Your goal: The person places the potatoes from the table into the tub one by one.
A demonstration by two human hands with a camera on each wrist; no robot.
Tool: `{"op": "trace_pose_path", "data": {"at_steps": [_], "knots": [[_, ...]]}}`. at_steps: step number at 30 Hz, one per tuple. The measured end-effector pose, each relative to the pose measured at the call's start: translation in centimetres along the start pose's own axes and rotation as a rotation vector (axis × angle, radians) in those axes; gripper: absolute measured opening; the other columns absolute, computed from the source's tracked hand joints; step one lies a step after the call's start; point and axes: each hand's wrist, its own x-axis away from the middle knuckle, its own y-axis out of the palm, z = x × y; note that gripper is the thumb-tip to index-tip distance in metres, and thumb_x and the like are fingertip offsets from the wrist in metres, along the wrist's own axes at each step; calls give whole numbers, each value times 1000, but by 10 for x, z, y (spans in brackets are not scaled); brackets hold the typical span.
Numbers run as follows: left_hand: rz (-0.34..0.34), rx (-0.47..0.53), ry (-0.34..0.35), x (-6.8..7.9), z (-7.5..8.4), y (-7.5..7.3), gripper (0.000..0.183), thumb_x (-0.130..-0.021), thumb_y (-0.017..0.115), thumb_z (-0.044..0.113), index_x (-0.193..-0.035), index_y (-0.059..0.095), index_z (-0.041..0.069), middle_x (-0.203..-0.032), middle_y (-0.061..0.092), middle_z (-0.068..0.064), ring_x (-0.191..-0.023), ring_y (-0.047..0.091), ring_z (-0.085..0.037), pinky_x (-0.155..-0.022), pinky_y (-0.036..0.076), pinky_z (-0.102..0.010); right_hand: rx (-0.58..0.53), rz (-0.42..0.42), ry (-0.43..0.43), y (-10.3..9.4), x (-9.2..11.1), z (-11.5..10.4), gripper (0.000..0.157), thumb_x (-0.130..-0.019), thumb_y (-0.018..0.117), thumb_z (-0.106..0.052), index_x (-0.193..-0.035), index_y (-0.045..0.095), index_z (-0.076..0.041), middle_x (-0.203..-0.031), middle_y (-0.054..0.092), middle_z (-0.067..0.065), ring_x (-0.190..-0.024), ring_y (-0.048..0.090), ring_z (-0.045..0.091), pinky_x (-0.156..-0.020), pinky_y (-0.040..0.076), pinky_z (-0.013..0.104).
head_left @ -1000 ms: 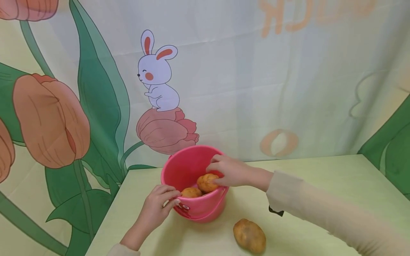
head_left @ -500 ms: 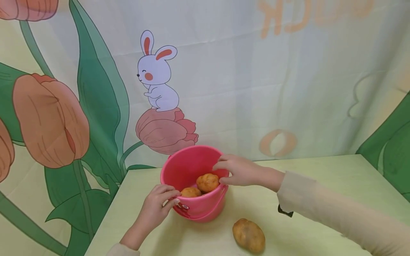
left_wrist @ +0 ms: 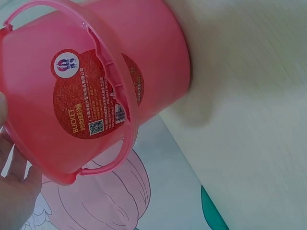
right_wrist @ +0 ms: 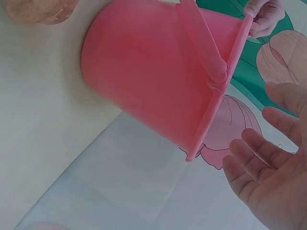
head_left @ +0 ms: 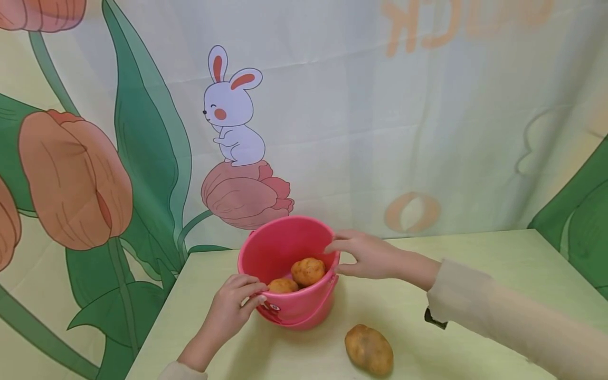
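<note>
A pink plastic bucket (head_left: 304,309) stands on the table, with one potato (head_left: 308,271) and a second potato (head_left: 283,285) inside it. My left hand (head_left: 233,301) pinches the near left part of its rim, thumb outside and fingers over the edge. At the right side of the rim is my right hand (head_left: 368,254), holding nothing, its fingers spread in the right wrist view. Another potato (head_left: 369,350) lies on the table in front of the bucket. The bucket's handle (left_wrist: 129,96) hangs down over a red label (left_wrist: 86,96) in the left wrist view.
The pale green table (head_left: 475,285) reaches back to a hanging cloth (head_left: 361,132) printed with tulips and a rabbit. The bucket is near the table's back edge. A dark strap end (head_left: 435,318) shows under the right sleeve.
My right hand has let go of a potato in the bucket and moved right, out to the rim. My left hand and the bucket have stayed in place.
</note>
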Motion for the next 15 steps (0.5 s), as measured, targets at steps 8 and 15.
{"op": "trace_pose_path", "data": {"at_steps": [8,15], "knots": [[-5,2,-16,0,0,0,20,-68,74,14,-88,71,16,-88,62,7,-90,51,-10,-71,52,-26,-3,3,19,0,10,7,31,-80,64,-22,-110,60,-15,-109,56,1,-101,52,16,-81,49,31],[-28,6,-34,1,0,-1,20,-70,73,17,-90,70,18,-90,61,7,-91,51,-10,-72,52,-24,-17,15,26,1,16,12,32,-81,63,-23,-112,59,-17,-111,56,0,-102,52,17,-81,50,33]]}}
